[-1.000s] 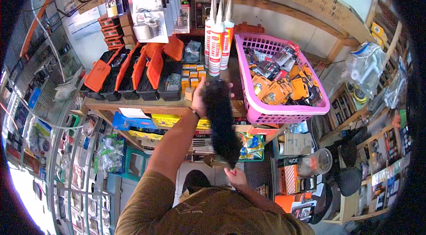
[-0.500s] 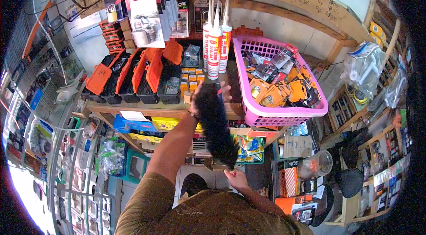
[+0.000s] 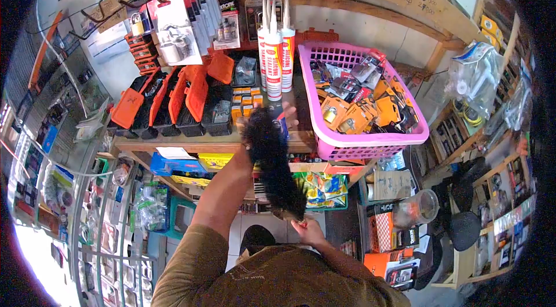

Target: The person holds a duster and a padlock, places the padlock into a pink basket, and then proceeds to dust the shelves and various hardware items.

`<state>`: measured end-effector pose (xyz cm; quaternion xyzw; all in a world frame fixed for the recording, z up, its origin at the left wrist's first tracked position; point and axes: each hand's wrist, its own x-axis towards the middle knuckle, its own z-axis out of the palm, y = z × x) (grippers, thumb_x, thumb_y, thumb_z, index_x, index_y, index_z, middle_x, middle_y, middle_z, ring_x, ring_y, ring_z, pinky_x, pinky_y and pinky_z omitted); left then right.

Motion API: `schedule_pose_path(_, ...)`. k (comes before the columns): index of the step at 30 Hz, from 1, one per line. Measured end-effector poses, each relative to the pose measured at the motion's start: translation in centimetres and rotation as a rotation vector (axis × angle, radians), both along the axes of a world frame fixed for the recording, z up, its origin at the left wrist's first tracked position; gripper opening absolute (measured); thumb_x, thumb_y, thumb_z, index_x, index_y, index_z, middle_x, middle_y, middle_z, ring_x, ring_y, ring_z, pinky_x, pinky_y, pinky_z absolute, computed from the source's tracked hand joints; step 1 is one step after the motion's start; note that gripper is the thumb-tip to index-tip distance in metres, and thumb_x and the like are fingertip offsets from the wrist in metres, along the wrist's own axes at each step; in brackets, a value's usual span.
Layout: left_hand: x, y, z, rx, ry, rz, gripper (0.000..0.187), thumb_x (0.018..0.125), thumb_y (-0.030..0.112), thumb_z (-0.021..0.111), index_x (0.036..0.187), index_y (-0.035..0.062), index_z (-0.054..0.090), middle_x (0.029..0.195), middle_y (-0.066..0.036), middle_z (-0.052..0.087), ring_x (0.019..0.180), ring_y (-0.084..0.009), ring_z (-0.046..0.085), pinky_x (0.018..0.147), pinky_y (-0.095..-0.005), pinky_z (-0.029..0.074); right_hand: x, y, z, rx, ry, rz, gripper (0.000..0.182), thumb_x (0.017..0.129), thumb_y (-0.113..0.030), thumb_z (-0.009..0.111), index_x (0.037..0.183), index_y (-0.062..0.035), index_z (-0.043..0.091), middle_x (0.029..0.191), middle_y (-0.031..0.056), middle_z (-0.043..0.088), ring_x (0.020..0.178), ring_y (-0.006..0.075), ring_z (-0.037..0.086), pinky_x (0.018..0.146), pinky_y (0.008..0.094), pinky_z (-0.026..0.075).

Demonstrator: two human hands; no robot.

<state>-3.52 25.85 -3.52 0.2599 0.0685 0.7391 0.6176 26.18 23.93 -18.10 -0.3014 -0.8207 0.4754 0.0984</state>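
A black, fluffy duster (image 3: 272,165) slants across the middle of the view, bristles upward. My right hand (image 3: 308,230) is closed round its handle at the lower end. Behind the bristles, my left hand (image 3: 289,114) is largely hidden; its fingers show to the right of a dark item (image 3: 281,124) with blue and red markings, which it seems to hold upright. The duster's head lies against or just in front of that item. Just beyond stand white silicone sealant tubes (image 3: 273,69) with pointed nozzles. Small orange-and-white boxes (image 3: 246,100) are stacked close to my left hand.
A pink basket (image 3: 370,140) of packaged padlocks stands on the right of the shelf. Black bins with orange lids (image 3: 188,98) line the left. Blister packs (image 3: 176,35) hang from hooks above. Below right are a clear plastic jar (image 3: 418,211) and a green tray of colourful packets (image 3: 324,191).
The view has shifted slightly, so the shelf goods sit a little differently. The duster's upper end has moved a little left; both hands keep their holds.
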Motion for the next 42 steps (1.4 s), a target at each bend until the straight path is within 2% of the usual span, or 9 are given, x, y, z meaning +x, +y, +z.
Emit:
schedule_pose_path(12,0.9,-0.6,1.4,-0.200,-0.115,0.119,0.075,0.077,0.064,0.037,0.122,0.0042,0.040,0.124,-0.015,0.043,0.108,-0.0335,0.046,0.092,-0.0490,0.034,-0.3,-1.0,0.7,-0.307,0.122,-0.116,0.034,0.078,-0.034,0.059,0.063,-0.0031,0.056,0.050,0.0048,0.050,0.047,0.0125,0.047,0.045,0.0320,0.036)
schedule_pose_path(15,0.6,-0.1,0.5,0.075,-0.015,-0.032,0.075,0.077,0.063,0.037,0.122,0.0037,0.040,0.123,-0.016,0.044,0.109,-0.0352,0.045,0.092,-0.0495,0.034,0.1,-0.6,1.2,-0.142,0.058,-0.005,0.040,0.077,-0.036,0.060,0.057,-0.0026,0.053,0.048,0.0045,0.049,0.045,0.0128,0.046,0.044,0.0325,0.034)
schedule_pose_path(20,1.4,-0.6,1.9,-0.226,-0.105,0.132,0.073,0.080,0.061,0.032,0.122,0.0029,0.040,0.120,-0.017,0.046,0.106,-0.0363,0.046,0.094,-0.0487,0.032,-0.1,-0.3,-1.1,-0.219,0.033,-0.140,0.041,0.077,-0.036,0.060,0.057,-0.0017,0.053,0.049,0.0054,0.051,0.044,0.0128,0.045,0.044,0.0327,0.034)
schedule_pose_path(24,0.5,0.3,0.1,0.060,-0.026,0.008,0.073,0.078,0.062,0.035,0.121,0.0033,0.042,0.116,-0.016,0.049,0.102,-0.0349,0.049,0.091,-0.0482,0.036,-0.2,-0.8,1.6,-0.132,0.045,0.033,0.040,0.077,-0.037,0.060,0.060,-0.0014,0.055,0.050,0.0051,0.051,0.043,0.0125,0.044,0.044,0.0321,0.034)
schedule_pose_path(30,0.2,-0.4,0.3,-0.177,-0.089,0.128,0.072,0.078,0.061,0.038,0.120,0.0027,0.044,0.117,-0.015,0.050,0.109,-0.0326,0.046,0.092,-0.0444,0.036,-0.3,-0.3,-0.5,-0.132,-0.036,0.026,0.042,0.077,-0.038,0.059,0.059,-0.0011,0.054,0.048,0.0051,0.049,0.044,0.0124,0.042,0.044,0.0322,0.034)
schedule_pose_path(32,-0.9,0.1,-0.7,0.098,-0.018,-0.052,0.070,0.080,0.060,0.032,0.122,0.0044,0.042,0.120,-0.015,0.048,0.110,-0.0320,0.045,0.095,-0.0468,0.033,-0.6,-0.3,0.5,-0.022,-0.109,0.122,0.043,0.077,-0.039,0.059,0.058,-0.0009,0.053,0.048,0.0056,0.049,0.045,0.0125,0.042,0.044,0.0326,0.033)
schedule_pose_path(36,0.4,-0.1,0.8,-0.171,-0.124,0.176,0.069,0.079,0.059,0.037,0.122,0.0051,0.041,0.119,-0.014,0.048,0.105,-0.0337,0.048,0.089,-0.0456,0.038,-0.5,-0.4,-0.9,-0.130,-0.021,-0.044,0.045,0.077,-0.041,0.058,0.055,-0.0015,0.052,0.047,0.0088,0.048,0.044,0.0172,0.045,0.045,0.0348,0.035)
schedule_pose_path(40,-0.1,0.0,0.3,0.151,0.042,0.025,0.066,0.080,0.058,0.037,0.117,0.0044,0.046,0.115,-0.014,0.052,0.105,-0.0288,0.049,0.092,-0.0444,0.035,-0.5,-0.2,1.9,-0.055,-0.009,0.012,0.045,0.076,-0.040,0.060,0.056,-0.0010,0.051,0.047,0.0073,0.048,0.044,0.0155,0.044,0.044,0.0340,0.034)
schedule_pose_path(42,-0.2,0.0,0.2,-0.148,-0.108,0.210,0.073,0.078,0.061,0.039,0.122,0.0028,0.040,0.123,-0.013,0.044,0.109,-0.0328,0.044,0.090,-0.0467,0.037,-0.7,-0.2,1.9,-0.145,0.031,-0.045,0.044,0.077,-0.040,0.059,0.057,-0.0009,0.051,0.047,0.0075,0.047,0.044,0.0156,0.043,0.044,0.0341,0.034)
